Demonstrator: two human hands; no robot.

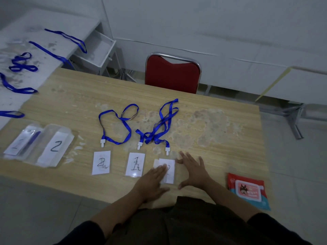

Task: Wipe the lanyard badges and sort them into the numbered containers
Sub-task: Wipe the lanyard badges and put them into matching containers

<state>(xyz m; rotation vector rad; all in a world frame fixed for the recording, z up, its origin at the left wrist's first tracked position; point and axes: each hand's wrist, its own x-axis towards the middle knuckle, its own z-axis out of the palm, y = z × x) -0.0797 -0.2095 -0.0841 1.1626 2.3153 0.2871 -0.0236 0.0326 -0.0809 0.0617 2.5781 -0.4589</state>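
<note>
Three white badges with blue lanyards lie in a row near the wooden table's front edge: one marked 2 (101, 162), one marked 1 (135, 164), and a third (169, 171) partly covered by my fingers. My left hand (152, 183) lies flat with its fingertips on the third badge. My right hand (192, 169) rests spread on the table just right of that badge, holding nothing. Two clear containers stand at the left: container 1 (19, 141), which has a lanyard badge inside, and container 2 (55, 145).
A red and blue pack of wet wipes (248, 190) lies at the table's front right. A red chair (172, 74) stands behind the table (221, 156). Several more blue lanyards (23, 62) lie on a white table at the far left.
</note>
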